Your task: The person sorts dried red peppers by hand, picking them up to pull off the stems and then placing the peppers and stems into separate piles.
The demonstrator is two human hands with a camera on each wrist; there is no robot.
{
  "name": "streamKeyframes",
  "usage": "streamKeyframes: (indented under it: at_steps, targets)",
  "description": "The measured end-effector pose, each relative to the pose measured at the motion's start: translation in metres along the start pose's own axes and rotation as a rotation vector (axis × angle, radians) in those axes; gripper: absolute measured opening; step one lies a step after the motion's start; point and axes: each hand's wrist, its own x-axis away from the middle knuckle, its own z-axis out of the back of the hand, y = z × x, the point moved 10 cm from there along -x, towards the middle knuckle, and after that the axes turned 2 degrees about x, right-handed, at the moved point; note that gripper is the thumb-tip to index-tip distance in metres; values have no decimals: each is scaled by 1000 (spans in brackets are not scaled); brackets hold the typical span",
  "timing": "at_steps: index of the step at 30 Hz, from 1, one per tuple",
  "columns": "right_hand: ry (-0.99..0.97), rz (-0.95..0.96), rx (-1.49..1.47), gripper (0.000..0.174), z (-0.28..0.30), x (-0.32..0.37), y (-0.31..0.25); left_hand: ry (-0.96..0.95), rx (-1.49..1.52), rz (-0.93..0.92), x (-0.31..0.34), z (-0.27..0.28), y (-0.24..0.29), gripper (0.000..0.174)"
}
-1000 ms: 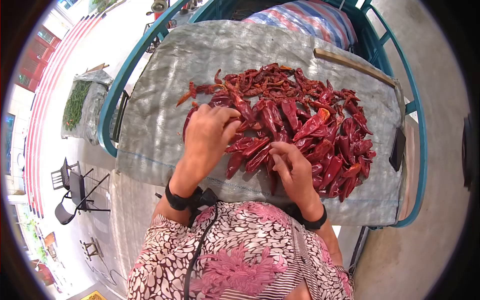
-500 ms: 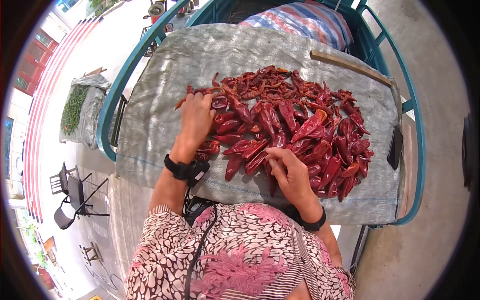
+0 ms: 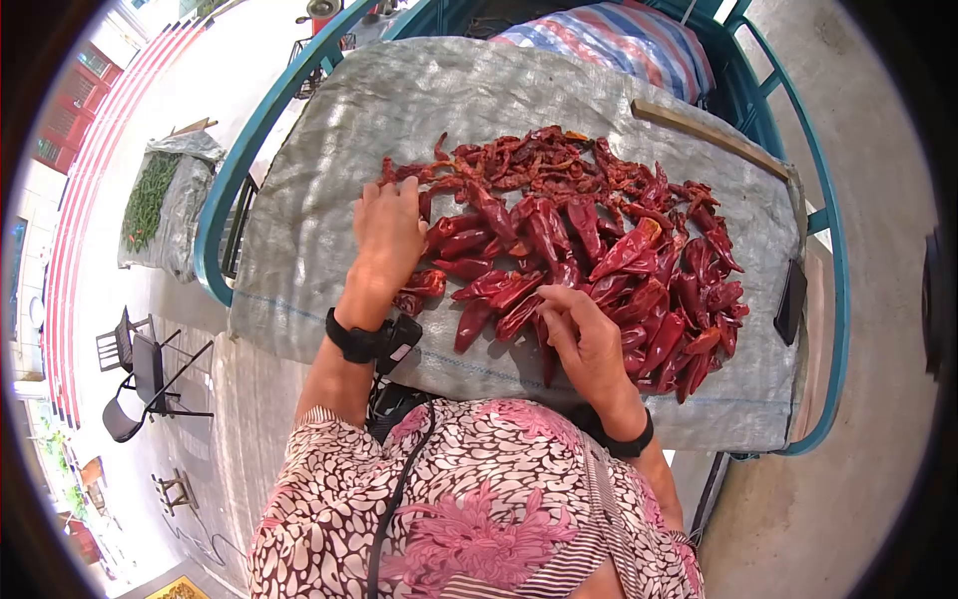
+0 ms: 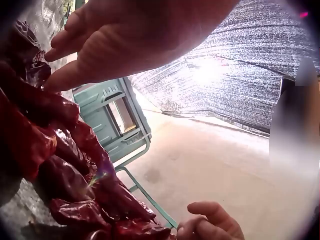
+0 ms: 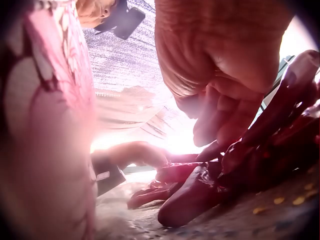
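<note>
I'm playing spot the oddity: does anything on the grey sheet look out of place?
Yes, maybe the flat black thing, possibly a phone, near the right edge of the grey sheet: it lies apart from the red peppers and looks nothing like them.

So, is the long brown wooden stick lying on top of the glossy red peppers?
No, the stick lies apart from the peppers, near the far edge of the grey woven sheet.

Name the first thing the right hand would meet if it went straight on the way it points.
Most likely the glossy red peppers just ahead of the right hand in the head view, though depth there is hard to judge.
</note>
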Motion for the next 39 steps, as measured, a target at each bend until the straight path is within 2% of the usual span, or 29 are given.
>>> streamKeyframes:
  at_steps: [3,6,9,12,15,18,20,21,23,24,26,29,31,32,35,37,39]
  targets:
    - [0,11,13,27,0,0,0,-224,-78,35,-3,-21,-5,58]
    - [3,16,16,27,0,1,-1,29,21,36,-3,-23,-14,40]
    - [8,5,12,26,1,1,1,137,106,-7,-4,-21,-18,33]
    - [4,13,31,25,1,1,1,58,34,-29,-1,-12,-7,26]
    - [-21,27,50,24,-1,0,-2,10,129,-4,-1,-17,-8,32]
    - [-30,58,78,24,-1,-1,-4,89,281,-5,-5,-22,-16,22]
    - [-17,61,67,26,-1,1,0,109,418,70,-6,-15,-22,20]
    - [-5,-4,20,28,1,1,4,116,485,108,-5,-5,-21,20]
    - [19,-133,-75,30,4,2,9,246,506,-97,4,37,11,19]
    - [38,-122,-80,31,6,2,7,311,515,-198,14,57,28,19]
    - [71,-96,-90,33,9,-1,2,191,608,-323,28,68,61,19]
    - [14,-20,-79,30,7,-8,-19,11,776,-500,56,64,105,24]
    - [-42,-25,-78,27,0,-2,-4,-105,935,-447,65,51,115,23]
    - [-69,-28,-76,25,-3,2,1,-156,918,-422,65,47,113,20]
    - [9,-150,-178,20,7,7,8,-95,809,-244,60,47,81,18]
    - [37,-138,-163,18,12,9,6,-35,718,-57,47,46,47,21]
    - [37,-119,-133,17,12,10,3,85,575,5,36,45,26,21]
